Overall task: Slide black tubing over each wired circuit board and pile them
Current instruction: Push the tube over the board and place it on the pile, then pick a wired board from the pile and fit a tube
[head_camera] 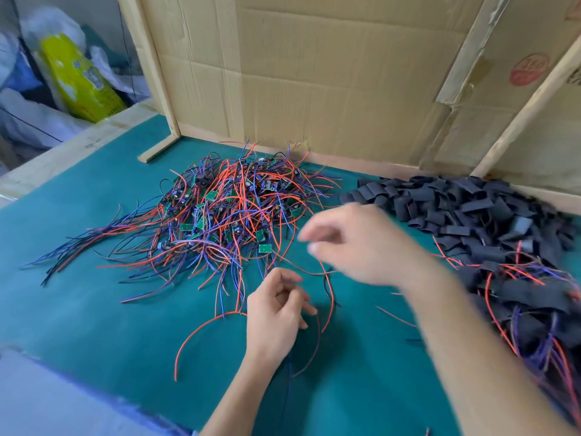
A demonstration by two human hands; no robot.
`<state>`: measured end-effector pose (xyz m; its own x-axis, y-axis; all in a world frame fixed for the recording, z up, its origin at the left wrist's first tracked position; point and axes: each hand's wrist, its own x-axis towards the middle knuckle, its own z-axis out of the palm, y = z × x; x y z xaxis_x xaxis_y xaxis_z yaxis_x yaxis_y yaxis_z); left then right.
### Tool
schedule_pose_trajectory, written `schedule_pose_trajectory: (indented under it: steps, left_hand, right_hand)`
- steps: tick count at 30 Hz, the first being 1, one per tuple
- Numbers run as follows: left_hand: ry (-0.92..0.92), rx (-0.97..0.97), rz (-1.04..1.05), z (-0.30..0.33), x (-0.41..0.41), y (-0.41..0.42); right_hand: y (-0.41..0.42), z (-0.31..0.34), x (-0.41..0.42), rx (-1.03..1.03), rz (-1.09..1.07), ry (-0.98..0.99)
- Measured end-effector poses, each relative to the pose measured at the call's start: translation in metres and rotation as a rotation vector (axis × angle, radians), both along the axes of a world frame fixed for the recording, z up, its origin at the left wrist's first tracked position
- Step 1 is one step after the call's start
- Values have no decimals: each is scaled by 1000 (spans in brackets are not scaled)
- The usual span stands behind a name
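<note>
The left hand (276, 313) sits low in the middle of the frame. Its grip is narrow, and the curled fingers pinch thin wires (314, 335) that loop down toward the bottom of the frame. I cannot see a board on those wires; the hand may hide it.

The right hand (355, 243) is blurred, just above and to the right of the left hand. Its fingers look bent, but I cannot tell if it holds anything.

The black tubes (465, 209) lie in a heap at the right, near the right hand. So the right hand is the one to fetch a tube, I think. It would then have to come back left and down to meet the wires.

The bare boards (226, 212) are a tangle in the middle. The finished ones (531, 297) pile at the lower right.

There is open green table (110, 309) around the left hand. The cardboard wall (314, 89) stands close behind the heaps.
</note>
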<state>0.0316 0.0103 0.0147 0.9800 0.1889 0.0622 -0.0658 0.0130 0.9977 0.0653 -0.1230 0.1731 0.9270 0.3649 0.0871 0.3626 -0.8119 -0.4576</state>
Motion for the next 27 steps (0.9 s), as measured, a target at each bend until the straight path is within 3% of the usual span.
schedule_pose_trajectory:
  steps: [3, 7, 13, 18, 24, 27]
  left_hand:
    - [-10, 21, 13, 1, -2, 1]
    - [-26, 33, 34, 2, -4, 1]
    - [-35, 55, 25, 3, -5, -1]
    - [-36, 55, 1, 4, -6, 0]
    - [-29, 18, -15, 1, -4, 1]
    - [-45, -7, -53, 5, -5, 2]
  right_hand:
    - [61, -43, 44, -90, 113, 144]
    - [86, -76, 70, -266, 119, 87]
    - [65, -80, 78, -182, 22, 94]
    - [17, -55, 74, 131, -84, 184]
    - [-34, -44, 38, 1066, -163, 534]
    - [-32, -57, 15, 1193, -157, 652]
